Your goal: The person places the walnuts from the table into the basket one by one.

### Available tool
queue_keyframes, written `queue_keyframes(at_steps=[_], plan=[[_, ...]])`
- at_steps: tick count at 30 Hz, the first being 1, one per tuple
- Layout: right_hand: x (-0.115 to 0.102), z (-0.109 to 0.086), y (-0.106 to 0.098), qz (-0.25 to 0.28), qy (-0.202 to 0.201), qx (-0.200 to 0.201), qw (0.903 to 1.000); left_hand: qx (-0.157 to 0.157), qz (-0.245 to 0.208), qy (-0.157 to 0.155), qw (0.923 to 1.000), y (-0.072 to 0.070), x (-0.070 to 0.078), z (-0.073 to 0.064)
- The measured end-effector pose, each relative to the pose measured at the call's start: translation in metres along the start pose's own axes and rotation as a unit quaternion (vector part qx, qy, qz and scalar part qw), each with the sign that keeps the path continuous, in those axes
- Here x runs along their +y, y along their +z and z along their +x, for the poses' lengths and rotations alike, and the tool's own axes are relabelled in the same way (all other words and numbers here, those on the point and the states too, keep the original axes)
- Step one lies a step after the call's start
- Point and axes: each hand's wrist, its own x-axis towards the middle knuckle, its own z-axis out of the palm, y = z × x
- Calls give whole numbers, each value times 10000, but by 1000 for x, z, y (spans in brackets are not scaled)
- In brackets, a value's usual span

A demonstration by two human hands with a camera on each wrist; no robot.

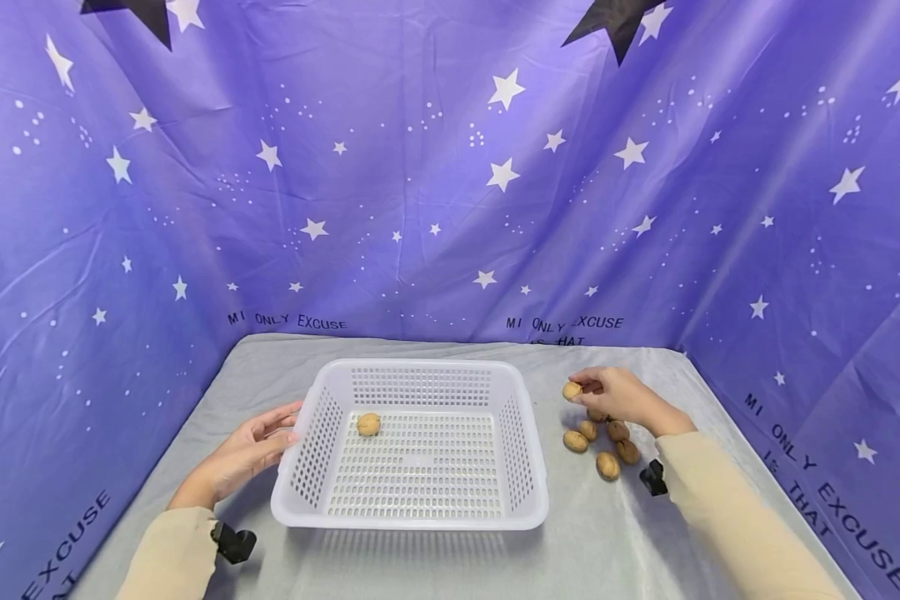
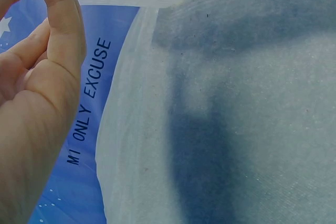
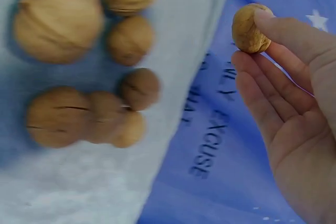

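Observation:
My right hand [image 1: 621, 395] pinches a walnut [image 1: 572, 390] between thumb and fingers, raised over the right part of the table. The right wrist view shows this walnut [image 3: 252, 29] at the tips of the thumb and fingers. Below the hand lies a loose group of several walnuts [image 1: 607, 466], partly hidden by it. A white perforated plastic basket [image 1: 412, 523] stands in the middle, with one walnut [image 1: 368, 424] on its floor at the left. My left hand [image 1: 243, 454] is at the basket's left rim, its fingertips touching the outside, fingers loosely extended.
A grey cloth [image 1: 592, 542] covers the table. Purple-blue curtains [image 1: 420, 208] with white stars hang behind it and on both sides. Each wrist wears a small black camera, one on the left sleeve [image 1: 168, 554] and one on the right sleeve [image 1: 735, 517].

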Motion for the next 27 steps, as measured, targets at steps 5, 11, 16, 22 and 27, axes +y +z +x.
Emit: queue_keyframes(at_steps=[5,11,16,22,27], plan=[[-18,10,-14,115,-209,75,9997,11,13,-18,10000,1,1,-1],[-45,27,-22,-11,-543,151,9984,-37,-18,25,10000,1,2,-2],[-71,44,-20,-150,-879,50,9960,-54,-1,36,10000,1,3,-2],[-102,64,-7,-147,-1270,-161,9917,-140,26,56,9999,1,3,0],[-128,81,13,-63,-1567,-429,9867,-118,20,22,9999,1,3,0]])
